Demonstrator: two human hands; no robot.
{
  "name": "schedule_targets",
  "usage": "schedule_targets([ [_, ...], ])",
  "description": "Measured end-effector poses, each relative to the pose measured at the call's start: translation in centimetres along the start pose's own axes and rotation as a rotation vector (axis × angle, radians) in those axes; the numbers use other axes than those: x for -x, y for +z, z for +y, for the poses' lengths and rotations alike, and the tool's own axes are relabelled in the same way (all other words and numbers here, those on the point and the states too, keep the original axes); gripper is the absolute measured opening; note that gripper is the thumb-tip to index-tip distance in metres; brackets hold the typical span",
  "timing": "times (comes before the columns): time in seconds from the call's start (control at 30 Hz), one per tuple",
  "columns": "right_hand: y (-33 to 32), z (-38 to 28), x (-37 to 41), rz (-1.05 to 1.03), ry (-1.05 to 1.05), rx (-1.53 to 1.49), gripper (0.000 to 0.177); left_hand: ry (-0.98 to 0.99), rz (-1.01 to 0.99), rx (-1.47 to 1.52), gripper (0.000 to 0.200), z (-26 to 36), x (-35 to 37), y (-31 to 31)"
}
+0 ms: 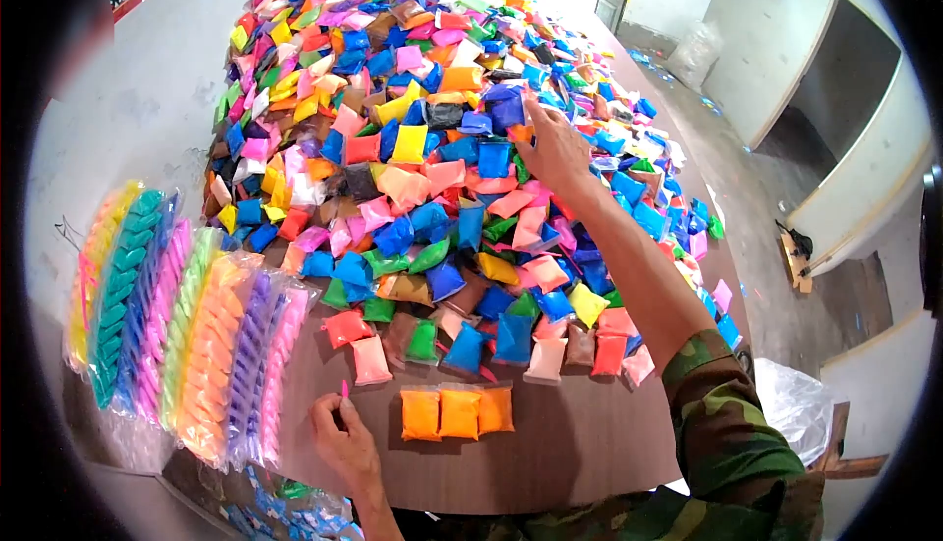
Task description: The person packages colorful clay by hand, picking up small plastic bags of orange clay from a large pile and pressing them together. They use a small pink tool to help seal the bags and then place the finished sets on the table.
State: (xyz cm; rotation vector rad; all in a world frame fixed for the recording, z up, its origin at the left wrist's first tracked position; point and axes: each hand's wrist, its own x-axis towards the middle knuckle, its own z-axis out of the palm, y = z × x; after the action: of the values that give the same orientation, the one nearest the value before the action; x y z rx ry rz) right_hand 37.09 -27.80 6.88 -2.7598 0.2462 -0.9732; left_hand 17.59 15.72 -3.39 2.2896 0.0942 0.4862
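Reaching far out over the table (589, 443), my right hand (555, 148) lies with its fingers curled down on the heap of packets (432, 148), fingertips among blue and orange ones; whether it grips any of them I cannot tell. Each little clear packet in that heap holds one colour of filling: blue, pink, yellow, orange, green, brown. Close to me, my left hand (344, 443) rests on the bare wood and pinches a thin pink stick (345, 391) between thumb and fingers, its long axis nearly upright in view, its free end pointing away from me toward the heap. Just right of it lie three orange packets (457, 413) side by side and touching, their row running left to right along the near edge, apart from the heap. At my left, long clear bags (196, 335) lie side by side, each packed with a stacked column of one colour, their long axes running away from me.
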Motion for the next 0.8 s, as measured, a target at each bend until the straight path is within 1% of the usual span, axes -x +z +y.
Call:
schedule_targets([
  [0.1, 0.8, 0.6, -1.0, -0.056, 0.024, 0.016, 0.055, 0.014, 0.0, -0.001, 0.01, -0.4, 0.1, 0.1],
  [0.2, 1.2, 1.1, -1.4, -0.005, 0.134, -0.053, 0.041, 0.001, 0.006, -0.004, 0.01, 0.3, 0.0, -0.1],
  [0.3, 0.0, 1.5, -1.1, -0.043, 0.182, -0.155, 0.03, -0.001, -0.015, -0.03, 0.01, 0.3, 0.0, -0.4],
  [0.33, -0.1, 1.9, -0.9, 0.042, 0.172, -0.166, 0.023, -0.006, -0.004, -0.021, 0.011, 0.3, 0.1, -0.3],
  [0.43, -1.7, 3.6, 0.4, 0.159, 0.19, -0.371, 0.023, -0.023, 0.02, -0.004, 0.014, 0.4, 0.1, -0.2],
  [0.47, -3.1, 3.3, 1.3, 0.213, 0.134, -0.436, 0.022, -0.03, 0.018, -0.002, 0.014, 0.5, 0.1, -0.2],
  [0.57, -7.9, 1.1, 5.6, 0.076, 0.27, -0.779, 0.022, -0.023, 0.018, 0.013, 0.014, 0.8, 0.3, -0.2],
  [0.63, -11.1, -1.3, 9.0, -0.066, 0.274, -0.946, 0.024, -0.016, 0.011, 0.012, 0.014, 1.0, 0.4, -0.4],
  [0.7, -12.4, -2.7, 12.7, -0.125, 0.327, -1.059, 0.025, -0.019, -0.004, -0.008, 0.014, 1.2, 0.4, -0.7],
  [0.77, -13.8, -4.4, 16.8, -0.236, 0.403, -1.23, 0.023, -0.057, -0.028, -0.093, 0.013, 2.0, 0.2, -1.2],
  [0.8, -13.2, -4.3, 19.3, -0.28, 0.441, -1.239, 0.024, -0.082, -0.042, -0.14, 0.013, 2.4, 0.3, -1.5],
])
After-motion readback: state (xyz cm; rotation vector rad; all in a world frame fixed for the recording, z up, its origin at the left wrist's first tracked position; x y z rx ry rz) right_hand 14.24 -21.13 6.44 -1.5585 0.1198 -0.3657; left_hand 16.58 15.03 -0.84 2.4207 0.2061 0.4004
